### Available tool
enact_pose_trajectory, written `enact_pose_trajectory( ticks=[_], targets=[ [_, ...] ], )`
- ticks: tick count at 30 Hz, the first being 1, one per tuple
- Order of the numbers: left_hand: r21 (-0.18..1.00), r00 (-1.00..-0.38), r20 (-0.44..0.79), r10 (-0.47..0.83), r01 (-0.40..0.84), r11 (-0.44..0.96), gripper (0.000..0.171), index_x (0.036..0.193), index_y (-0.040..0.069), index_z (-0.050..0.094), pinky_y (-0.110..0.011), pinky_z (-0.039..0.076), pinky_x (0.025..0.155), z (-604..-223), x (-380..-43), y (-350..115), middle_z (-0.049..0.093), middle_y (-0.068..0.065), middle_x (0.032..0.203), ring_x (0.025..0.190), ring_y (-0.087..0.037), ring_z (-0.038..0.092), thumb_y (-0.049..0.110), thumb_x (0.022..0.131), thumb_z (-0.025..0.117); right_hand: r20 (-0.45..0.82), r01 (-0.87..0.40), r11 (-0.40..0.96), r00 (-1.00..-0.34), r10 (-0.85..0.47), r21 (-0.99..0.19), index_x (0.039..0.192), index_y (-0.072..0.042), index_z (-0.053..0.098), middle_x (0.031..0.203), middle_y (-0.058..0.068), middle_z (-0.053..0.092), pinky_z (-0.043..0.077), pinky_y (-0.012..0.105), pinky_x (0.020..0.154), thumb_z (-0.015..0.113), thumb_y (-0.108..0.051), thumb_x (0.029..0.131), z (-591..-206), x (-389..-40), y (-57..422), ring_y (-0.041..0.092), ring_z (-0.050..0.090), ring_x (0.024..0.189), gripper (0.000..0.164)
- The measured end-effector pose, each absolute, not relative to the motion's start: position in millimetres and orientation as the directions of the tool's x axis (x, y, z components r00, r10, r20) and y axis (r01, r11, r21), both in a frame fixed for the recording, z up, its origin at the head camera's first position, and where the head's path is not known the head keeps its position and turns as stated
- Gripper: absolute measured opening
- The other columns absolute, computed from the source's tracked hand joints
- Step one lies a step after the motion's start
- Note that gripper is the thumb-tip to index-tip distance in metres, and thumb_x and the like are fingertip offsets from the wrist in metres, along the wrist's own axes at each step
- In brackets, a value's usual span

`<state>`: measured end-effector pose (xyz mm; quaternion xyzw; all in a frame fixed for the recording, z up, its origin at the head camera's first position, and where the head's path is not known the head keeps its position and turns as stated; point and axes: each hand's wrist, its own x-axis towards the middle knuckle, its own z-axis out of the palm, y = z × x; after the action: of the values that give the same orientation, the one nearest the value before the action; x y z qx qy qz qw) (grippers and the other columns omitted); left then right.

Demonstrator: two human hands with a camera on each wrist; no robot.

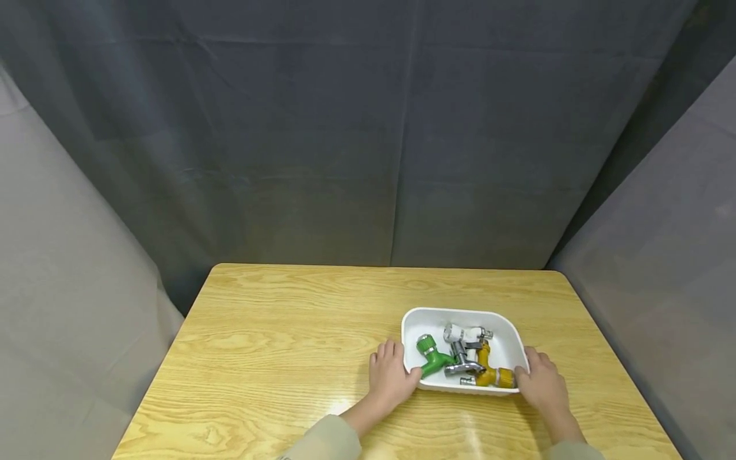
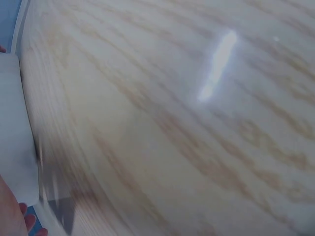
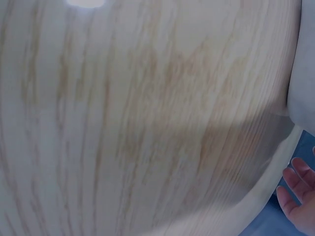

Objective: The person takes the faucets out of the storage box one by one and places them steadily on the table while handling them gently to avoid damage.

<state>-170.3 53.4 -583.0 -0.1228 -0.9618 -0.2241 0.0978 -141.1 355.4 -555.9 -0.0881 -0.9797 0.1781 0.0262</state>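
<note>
A white plastic tub sits right of the middle on the wooden table, with several taps in it. My left hand holds its left end, thumb at the rim and fingers along the outside wall. At the opposite end, my right hand grips the near right corner, thumb over the rim. Inside, a green tap lies at the left and a chrome tap in the middle. A yellow tap is nearest my right hand, and a white tap lies behind. Both wrist views catch only fingers and the tub's outer wall.
The wood-grain table extends left of the tub and behind it. A dark grey curtain hangs beyond the far edge. Pale cloth panels flank both sides, a left panel and a right panel.
</note>
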Motion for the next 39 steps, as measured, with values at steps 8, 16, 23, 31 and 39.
enact_pose_trajectory(
  ticks=[8,16,23,31,39],
  targets=[
    [0.421,-0.954,0.236,0.185,0.273,0.865,0.038,0.095,0.012,0.052,-0.029,0.032,0.072,-582.8,-167.2,42.3,0.043,0.001,0.091,0.084,-0.015,0.038,0.042,0.072,0.052,0.057,0.130,0.926,-0.985,0.160,-0.355,0.124,0.002,0.043,0.108,0.030,0.051,0.043,0.059,0.070,0.047,-0.018,0.085,-556.5,-140.9,344.0,0.045,0.051,0.095,0.044],
    [0.436,-0.962,0.191,0.195,0.261,0.861,0.044,0.105,0.009,0.051,-0.030,0.031,0.072,-583.3,-165.9,29.8,0.041,0.002,0.089,0.082,-0.015,0.036,0.042,0.075,0.051,0.051,0.129,0.921,-0.986,0.159,-0.368,0.126,0.003,0.042,0.108,0.029,0.052,0.044,0.059,0.072,0.047,-0.019,0.086,-558.7,-141.5,332.6,0.045,0.051,0.095,0.046],
    [0.442,-0.958,0.210,0.193,0.269,0.856,0.041,0.100,0.009,0.052,-0.029,0.031,0.071,-583.0,-164.1,20.7,0.041,0.001,0.088,0.081,-0.015,0.036,0.041,0.074,0.052,0.101,0.113,0.926,-0.982,0.160,-0.361,0.123,0.003,0.045,0.107,0.029,0.053,0.044,0.058,0.069,0.051,-0.020,0.083,-559.2,-140.6,323.5,0.045,0.052,0.093,0.046],
    [0.456,-0.957,0.231,0.175,0.265,0.850,0.040,0.099,0.009,0.053,-0.028,0.030,0.069,-580.2,-161.5,16.0,0.041,0.002,0.088,0.079,-0.015,0.036,0.038,0.073,0.052,0.074,0.131,0.923,-0.983,0.168,-0.361,0.126,0.005,0.043,0.112,0.030,0.051,0.043,0.059,0.073,0.048,-0.020,0.084,-555.4,-139.6,317.5,0.046,0.050,0.098,0.048],
    [0.456,-0.961,0.216,0.171,0.255,0.853,0.040,0.099,0.009,0.054,-0.029,0.031,0.070,-574.4,-159.8,16.6,0.042,0.001,0.090,0.081,-0.015,0.037,0.039,0.073,0.052,0.024,0.141,0.930,-0.987,0.158,-0.340,0.126,0.004,0.043,0.111,0.031,0.050,0.043,0.059,0.075,0.051,-0.022,0.084,-543.7,-136.8,318.1,0.047,0.050,0.099,0.050]
  ],
)
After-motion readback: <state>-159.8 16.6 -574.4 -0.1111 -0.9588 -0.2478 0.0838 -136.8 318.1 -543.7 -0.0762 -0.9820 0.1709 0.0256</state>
